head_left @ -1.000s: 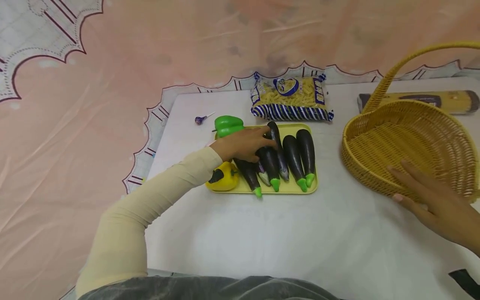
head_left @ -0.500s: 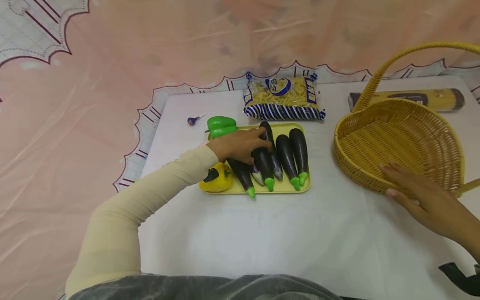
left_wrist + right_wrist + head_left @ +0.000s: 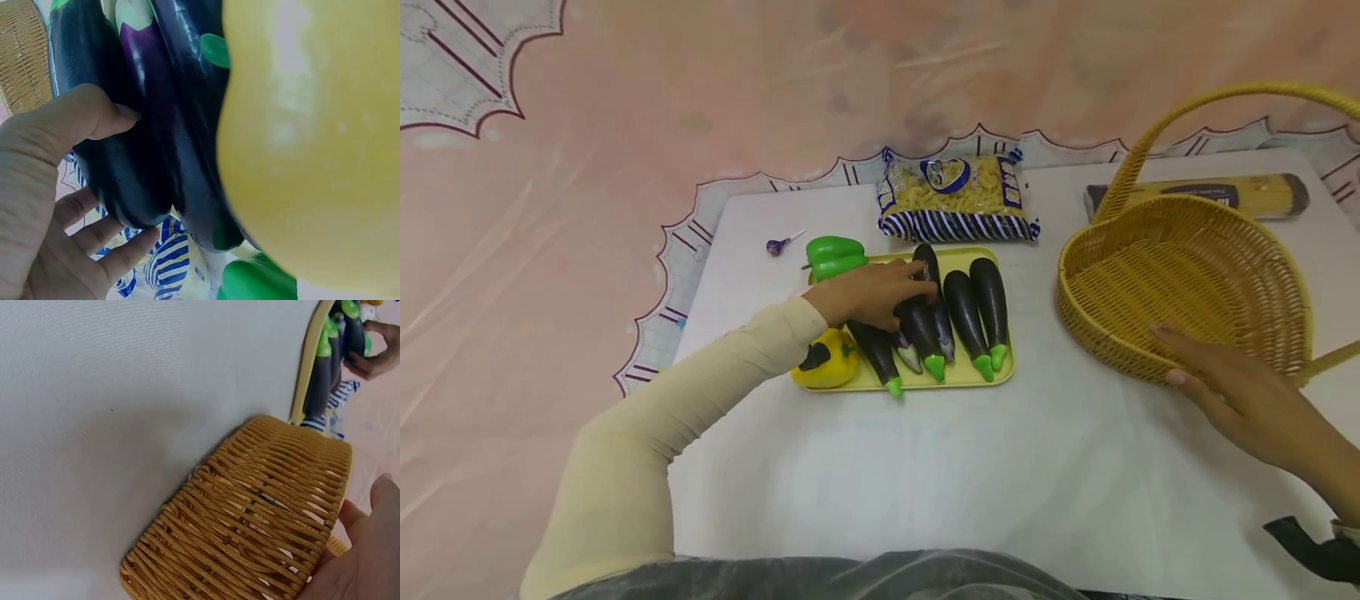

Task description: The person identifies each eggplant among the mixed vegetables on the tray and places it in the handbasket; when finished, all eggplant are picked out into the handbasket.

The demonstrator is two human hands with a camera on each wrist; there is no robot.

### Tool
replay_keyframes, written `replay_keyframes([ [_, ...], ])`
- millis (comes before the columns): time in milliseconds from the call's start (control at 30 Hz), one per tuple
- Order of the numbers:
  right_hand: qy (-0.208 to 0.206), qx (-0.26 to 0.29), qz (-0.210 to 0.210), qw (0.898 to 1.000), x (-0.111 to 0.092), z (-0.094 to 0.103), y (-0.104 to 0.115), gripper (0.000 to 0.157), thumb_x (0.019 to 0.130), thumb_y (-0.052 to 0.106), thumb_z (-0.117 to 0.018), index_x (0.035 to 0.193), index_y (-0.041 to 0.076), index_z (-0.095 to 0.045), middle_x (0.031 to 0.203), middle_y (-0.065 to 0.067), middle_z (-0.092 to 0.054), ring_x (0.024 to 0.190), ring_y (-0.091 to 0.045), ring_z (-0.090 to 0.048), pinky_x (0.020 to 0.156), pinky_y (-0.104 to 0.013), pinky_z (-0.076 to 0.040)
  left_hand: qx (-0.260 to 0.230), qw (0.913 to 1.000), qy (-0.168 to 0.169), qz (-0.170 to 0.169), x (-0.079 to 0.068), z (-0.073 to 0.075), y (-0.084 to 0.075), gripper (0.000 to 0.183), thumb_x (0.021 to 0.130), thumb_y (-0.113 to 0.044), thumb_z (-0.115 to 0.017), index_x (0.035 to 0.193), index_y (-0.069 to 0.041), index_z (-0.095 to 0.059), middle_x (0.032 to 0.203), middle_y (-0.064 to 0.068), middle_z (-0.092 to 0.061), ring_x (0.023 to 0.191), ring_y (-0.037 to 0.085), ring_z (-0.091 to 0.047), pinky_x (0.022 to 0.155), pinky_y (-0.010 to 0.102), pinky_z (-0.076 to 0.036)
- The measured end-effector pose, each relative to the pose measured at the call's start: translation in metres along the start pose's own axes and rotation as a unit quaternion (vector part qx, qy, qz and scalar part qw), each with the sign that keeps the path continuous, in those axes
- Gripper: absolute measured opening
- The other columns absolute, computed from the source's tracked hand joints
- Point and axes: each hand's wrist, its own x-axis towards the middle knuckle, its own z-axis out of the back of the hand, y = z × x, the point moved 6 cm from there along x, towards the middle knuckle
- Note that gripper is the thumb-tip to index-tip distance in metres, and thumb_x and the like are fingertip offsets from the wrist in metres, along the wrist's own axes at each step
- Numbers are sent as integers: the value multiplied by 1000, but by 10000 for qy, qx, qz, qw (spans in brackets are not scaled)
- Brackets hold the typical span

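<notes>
Several dark eggplants (image 3: 967, 321) lie side by side on a yellow tray (image 3: 955, 386) in the head view. My left hand (image 3: 872, 293) reaches over the tray and grips one eggplant (image 3: 125, 162), thumb on one side and fingers round the other. A yellow bell pepper (image 3: 833, 367) sits at the tray's near left corner, a green bell pepper (image 3: 835, 252) at its far left. To the right, my right hand (image 3: 1247, 400) is at the near rim of a wicker basket (image 3: 237, 519), fingers extended over it, thumb apart from them.
Behind the tray lies a bag of pasta (image 3: 955, 196). A lollipop (image 3: 782, 243) is left of the green pepper. A long yellow package (image 3: 1255, 196) lies behind the basket, whose tall handle (image 3: 1142, 150) arches above it. The white table (image 3: 880, 467) ends near my body.
The whole head view has shifted a little, so the tray, basket and bag appear farther left. My left hand stays at the eggplants and my right hand at the basket rim.
</notes>
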Motion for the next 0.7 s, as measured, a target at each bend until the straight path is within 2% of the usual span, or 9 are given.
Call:
replay_keyframes([
  [133, -57, -63, 63, 9999, 1, -2, 2, 56, 98, 18, -61, 151, 22, -42, 144, -25, -47, 117, -57, -48, 96, -72, -32, -34, 10000, -50, 19, -6, -4, 1, 52, 84, -21, -76, 131, -24, -55, 139, 11, -43, 116, 27, -48, 96, 41, -47],
  [267, -107, -190, 127, 9997, 2, -2, 3, 56, 98, 19, -60, 151, 18, -41, 139, -27, -51, 113, -56, -52, 90, -71, -36, -94, 9998, -171, -12, -10, -6, 2, 52, 84, -20, -77, 131, -22, -55, 137, 10, -47, 114, 26, -50, 96, 42, -47],
  [433, -224, -18, 158, 9996, 0, 0, 3, 51, 99, 13, -58, 148, 13, -45, 139, -23, -53, 116, -52, -53, 90, -68, -39, -161, 9994, -280, -130, -10, -4, 1, 52, 84, -17, -77, 131, -19, -54, 134, 9, -51, 116, 25, -52, 99, 42, -46],
  [500, -283, -50, 254, 9993, -1, 0, 2, 50, 99, 11, -56, 148, 13, -45, 137, -20, -56, 116, -50, -55, 105, -52, -39, -180, 9993, -316, -126, -10, -2, 1, 53, 83, -16, -77, 130, -18, -53, 133, 9, -52, 117, 26, -51, 100, 43, -45],
  [567, -349, -162, 406, 9984, -2, 1, 1, 51, 100, 9, -55, 149, 13, -43, 133, -19, -60, 113, -45, -58, 110, -27, -35, -215, 9991, -359, -102, -10, 0, 1, 53, 83, -16, -78, 129, -17, -53, 132, 10, -52, 116, 26, -51, 100, 43, -45],
  [633, -439, -260, 588, 9970, -3, 2, 0, 51, 99, 7, -55, 148, 13, -44, 132, -18, -61, 122, -30, -57, 104, -6, -24, -267, 9987, -425, -108, -9, 3, 3, 54, 83, -15, -78, 130, -16, -52, 132, 11, -52, 115, 27, -52, 100, 44, -45],
  [667, -498, -302, 688, 9959, -4, 3, -1, 50, 99, 6, -55, 147, 12, -45, 131, -18, -61, 125, -19, -54, 98, 1, -17, -270, 9985, -469, -123, -9, 4, 3, 54, 83, -15, -77, 130, -15, -51, 132, 11, -52, 113, 27, -53, 100, 44, -46],
  [700, -548, -349, 790, 9948, -5, 3, 0, 49, 98, 5, -56, 146, 11, -47, 130, -19, -62, 122, -16, -55, 97, 1, -18, -283, 9982, -511, -140, -9, 6, 4, 54, 82, -14, -77, 130, -15, -51, 131, 12, -52, 112, 28, -54, 99, 44, -47],
])
